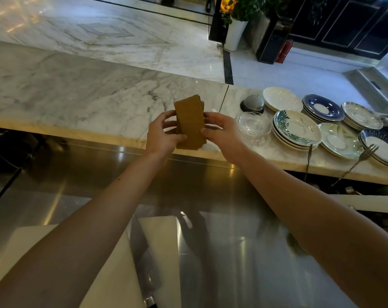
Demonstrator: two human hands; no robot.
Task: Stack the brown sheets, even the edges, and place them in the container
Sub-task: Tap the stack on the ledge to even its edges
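Observation:
A stack of brown sheets [189, 117] stands upright on its lower edge over the front of the marble counter [82, 94]. My left hand [161, 136] grips its left side, thumb in front near the bottom. My right hand [222, 130] grips its right side, fingers curled round the edge. A few sheets stick out unevenly at the top right. A small white thing [213, 110] peeks out behind my right hand; I cannot tell what it is. No container is clearly visible.
Right of my hands sit a grey bell [252, 103], stacked glass saucers [253, 124] and several piles of plates [296, 130], with two forks [357, 162] hanging over the counter's edge. Below lies a steel worktop [210, 218] with white boards [159, 241].

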